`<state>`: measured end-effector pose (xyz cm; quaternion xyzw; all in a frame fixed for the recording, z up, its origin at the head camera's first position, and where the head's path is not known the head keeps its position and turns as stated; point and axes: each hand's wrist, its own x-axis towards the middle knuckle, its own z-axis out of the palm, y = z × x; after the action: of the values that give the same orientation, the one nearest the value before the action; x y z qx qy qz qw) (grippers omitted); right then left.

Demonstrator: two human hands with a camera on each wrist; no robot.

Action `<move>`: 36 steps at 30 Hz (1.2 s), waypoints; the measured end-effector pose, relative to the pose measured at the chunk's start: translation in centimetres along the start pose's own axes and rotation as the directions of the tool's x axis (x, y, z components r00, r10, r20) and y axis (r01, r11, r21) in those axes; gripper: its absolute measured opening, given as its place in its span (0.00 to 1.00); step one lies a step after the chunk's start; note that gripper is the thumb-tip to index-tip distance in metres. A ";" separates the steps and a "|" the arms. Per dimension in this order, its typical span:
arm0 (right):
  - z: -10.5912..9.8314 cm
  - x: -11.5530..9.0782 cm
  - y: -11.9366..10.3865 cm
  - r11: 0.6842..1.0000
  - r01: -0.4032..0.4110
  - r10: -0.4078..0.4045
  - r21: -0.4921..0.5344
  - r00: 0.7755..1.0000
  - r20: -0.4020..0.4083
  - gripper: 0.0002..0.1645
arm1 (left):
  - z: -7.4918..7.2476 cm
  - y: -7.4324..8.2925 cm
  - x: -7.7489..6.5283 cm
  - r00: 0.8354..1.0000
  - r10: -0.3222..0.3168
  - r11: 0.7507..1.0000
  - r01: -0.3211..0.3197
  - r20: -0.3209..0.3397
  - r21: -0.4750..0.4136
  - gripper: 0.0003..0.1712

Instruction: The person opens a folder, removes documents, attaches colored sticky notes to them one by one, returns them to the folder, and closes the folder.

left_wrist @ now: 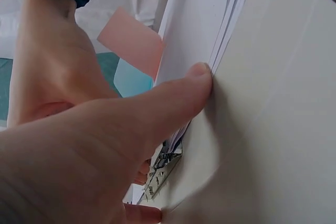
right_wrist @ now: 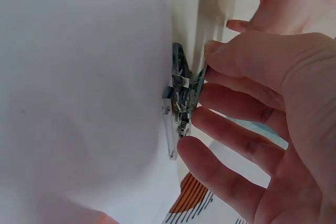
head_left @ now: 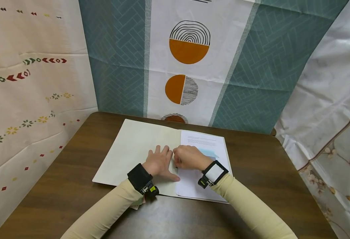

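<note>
A cream file folder (head_left: pixel 133 146) lies opened out on the table, with a stack of white papers (head_left: pixel 194 187) on its right half. My left hand (head_left: pixel 160 164) rests with spread fingers on the folder beside the fold. Its thumb touches the edge of the stack in the left wrist view. At the inner edge of the papers sits a metal lever clip (right_wrist: pixel 181 93). My right hand (head_left: pixel 191 157) pinches the clip's lever between thumb and curled fingers. Blue sticky notes (head_left: pixel 207 152) lie on the top sheet, and a pink sticky note (left_wrist: pixel 134 40) sticks out past the papers.
The brown wooden table (head_left: pixel 261 176) extends around the folder. Several small coloured paper pieces (head_left: pixel 137 203) poke out at the folder's front edge, under the left wrist. Patterned cloths, including a teal and white curtain (head_left: pixel 189 69), hang behind and beside the table.
</note>
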<state>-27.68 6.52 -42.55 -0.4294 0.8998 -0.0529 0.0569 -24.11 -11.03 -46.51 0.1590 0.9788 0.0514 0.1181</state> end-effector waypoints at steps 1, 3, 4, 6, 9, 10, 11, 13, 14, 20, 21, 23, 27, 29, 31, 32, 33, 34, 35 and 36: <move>0.1 -0.1 0.0 1.000 0.000 0.000 -0.003 1.000 -0.003 0.04 | -0.2 0.1 -0.1 1.000 -0.002 1.000 0.002 0.005 0.005 0.69; 0.3 -0.3 -0.1 1.000 0.003 -0.003 -0.004 1.000 -0.013 0.05 | -0.5 0.4 -0.3 1.000 -0.008 1.000 0.008 0.013 0.012 0.67; 0.4 -0.4 -0.1 1.000 0.007 -0.007 -0.005 1.000 -0.018 0.06 | -0.7 0.4 -0.5 1.000 -0.010 1.000 0.010 0.011 0.017 0.67; 0.4 -0.5 -0.2 1.000 0.012 -0.012 -0.005 1.000 -0.024 0.08 | -0.8 0.5 -0.6 1.000 -0.011 1.000 0.011 0.000 0.024 0.65; 0.5 -0.6 -0.3 1.000 0.022 -0.022 -0.001 0.999 -0.036 0.09 | -0.8 0.5 -0.7 1.000 -0.008 1.000 0.008 0.000 0.024 0.65; 0.6 -0.7 -0.2 1.000 0.026 -0.026 -0.003 0.999 -0.042 0.09 | -0.8 0.5 -0.8 1.000 -0.006 1.000 0.006 -0.001 0.022 0.65; 0.6 -0.8 -0.2 1.000 0.029 -0.029 -0.006 0.998 -0.047 0.08 | -0.7 0.4 -0.7 1.000 -0.004 1.000 0.004 -0.001 0.022 0.65; 0.8 -0.9 -0.1 0.999 0.040 -0.040 -0.009 0.997 -0.061 0.08 | -0.7 0.4 -0.8 1.000 -0.001 1.000 0.001 -0.004 0.021 0.65; 0.9 -0.9 -0.1 0.999 0.044 -0.045 -0.012 0.997 -0.070 0.08 | -0.7 0.4 -0.7 1.000 0.000 1.000 0.000 -0.006 0.022 0.65; 1.4 -1.1 0.2 0.998 0.052 -0.055 -0.031 0.993 -0.104 0.08 | -0.6 0.4 -0.7 1.000 0.000 0.999 0.000 -0.013 0.033 0.65; 1.5 -1.2 0.2 0.998 0.049 -0.052 -0.033 0.993 -0.102 0.08 | -0.6 0.4 -0.7 1.000 0.001 0.999 0.000 -0.012 0.032 0.65; 1.6 -1.3 0.1 0.998 0.044 -0.048 -0.042 0.994 -0.098 0.09 | -0.6 0.4 -0.7 1.000 0.002 1.000 -0.002 -0.010 0.031 0.65; 1.9 -1.3 0.0 0.997 0.045 -0.051 -0.059 0.993 -0.104 0.10 | -0.6 0.3 -0.7 1.000 0.000 1.000 0.000 -0.007 0.031 0.65; 2.1 -1.3 -0.1 0.996 0.048 -0.057 -0.076 0.991 -0.118 0.11 | -0.6 0.3 -0.7 1.000 -0.003 1.000 0.003 -0.009 0.029 0.65; 2.2 -1.4 -0.3 0.995 0.046 -0.057 -0.084 0.990 -0.125 0.10 | -0.6 0.3 -0.8 1.000 -0.004 1.000 0.004 -0.010 0.029 0.64; 2.3 -1.4 -0.3 0.995 0.041 -0.052 -0.088 0.991 -0.124 0.10 | -0.6 0.3 -0.8 1.000 -0.003 1.000 0.003 -0.011 0.030 0.64; 2.4 -1.5 -0.3 0.995 0.037 -0.048 -0.091 0.991 -0.124 0.10 | -0.6 0.3 -0.8 1.000 -0.001 1.000 0.002 -0.011 0.031 0.64; 2.5 -1.5 -0.4 0.995 0.032 -0.043 -0.091 0.991 -0.124 0.10 | -0.7 0.4 -0.9 1.000 0.000 0.999 0.001 -0.011 0.035 0.64; 2.6 -1.5 -0.4 0.996 0.026 -0.037 -0.091 0.992 -0.123 0.10 | -0.6 0.4 -0.9 1.000 0.000 0.999 0.000 -0.010 0.038 0.63; 2.7 -1.5 -0.5 0.996 0.025 -0.037 -0.091 0.991 -0.126 0.10 | -0.7 0.5 -0.8 1.000 0.000 0.999 0.000 -0.010 0.043 0.63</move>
<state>-25.98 7.28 -45.03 -0.4412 0.8962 -0.0409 -0.0210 -23.37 -10.88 -45.62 0.1613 0.9803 0.0310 0.1097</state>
